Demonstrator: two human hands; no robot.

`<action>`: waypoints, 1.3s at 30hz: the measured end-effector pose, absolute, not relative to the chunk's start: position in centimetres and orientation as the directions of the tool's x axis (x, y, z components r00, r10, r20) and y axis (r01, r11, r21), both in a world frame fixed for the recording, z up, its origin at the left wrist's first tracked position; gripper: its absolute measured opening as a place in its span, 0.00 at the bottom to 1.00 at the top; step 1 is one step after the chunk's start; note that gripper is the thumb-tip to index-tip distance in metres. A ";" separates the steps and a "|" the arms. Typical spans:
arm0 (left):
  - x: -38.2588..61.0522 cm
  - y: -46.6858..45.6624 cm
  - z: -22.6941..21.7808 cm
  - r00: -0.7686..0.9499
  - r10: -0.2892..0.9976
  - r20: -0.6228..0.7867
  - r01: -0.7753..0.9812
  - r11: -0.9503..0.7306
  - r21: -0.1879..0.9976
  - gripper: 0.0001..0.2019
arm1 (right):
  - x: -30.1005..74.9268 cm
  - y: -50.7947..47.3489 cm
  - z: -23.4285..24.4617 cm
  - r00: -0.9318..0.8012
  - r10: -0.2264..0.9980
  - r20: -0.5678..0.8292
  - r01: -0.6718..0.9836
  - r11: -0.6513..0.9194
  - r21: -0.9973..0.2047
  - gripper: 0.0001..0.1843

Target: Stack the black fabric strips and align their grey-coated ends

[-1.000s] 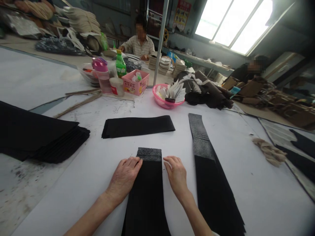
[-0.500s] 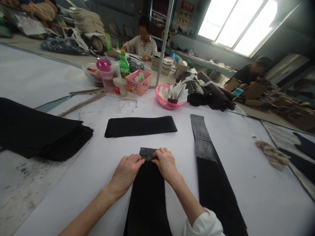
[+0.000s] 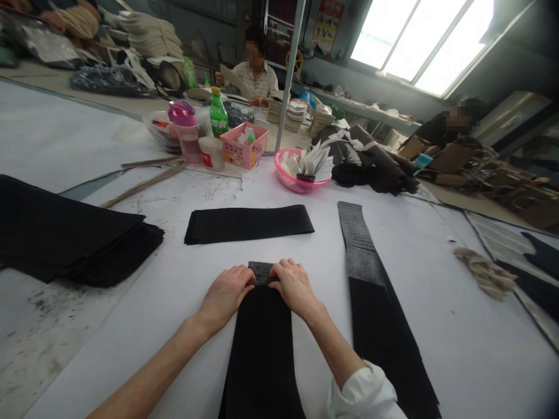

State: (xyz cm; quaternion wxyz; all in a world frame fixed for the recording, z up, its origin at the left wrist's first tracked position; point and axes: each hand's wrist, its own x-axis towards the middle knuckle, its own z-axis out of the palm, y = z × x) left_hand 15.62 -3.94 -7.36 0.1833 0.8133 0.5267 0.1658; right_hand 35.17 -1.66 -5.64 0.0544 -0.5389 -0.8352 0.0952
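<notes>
A long black fabric strip (image 3: pixel 264 343) runs from the bottom edge up the middle of the table, its far end showing a grey speckled band. My left hand (image 3: pixel 229 291) pinches the left edge of the strip at that band. Opposite it, my right hand (image 3: pixel 294 285) grips the right edge, thumb and fingers closed. Right of my hands lies a pile of overlapping black strips (image 3: pixel 379 326) with grey speckled ends fanned out. Beyond my hands a folded black strip stack (image 3: pixel 251 224) lies crosswise, touched by neither hand.
A thick stack of black sheets (image 3: pixel 65 227) lies at left. Farther back stand a pink basin (image 3: pixel 301 183) with papers, a pink basket (image 3: pixel 244 145), a green bottle (image 3: pixel 218 113) and a pink-lidded jug (image 3: pixel 187 137). A crumpled cloth (image 3: pixel 484 270) lies right. A co-worker (image 3: pixel 257 75) sits behind.
My hands stay on the strip's far end, with only a slight shift. The co-worker at the back now holds up a light-coloured flat piece.
</notes>
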 end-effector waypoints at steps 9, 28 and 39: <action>15.6 -3.5 -7.6 0.409 0.910 0.064 0.808 -0.394 0.439 0.09 | 35.3 -0.9 -5.4 -0.472 0.881 -0.019 0.850 0.450 -0.273 0.12; 15.8 -3.4 -6.9 0.452 0.885 0.112 0.786 -0.455 0.419 0.10 | 36.4 -2.1 -6.8 -0.498 0.856 0.138 0.750 0.505 -0.426 0.07; 15.2 -4.1 -9.0 0.477 0.842 0.252 0.773 -0.538 0.337 0.13 | 36.7 -2.6 -7.7 -0.522 0.823 0.224 0.730 0.567 -0.382 0.09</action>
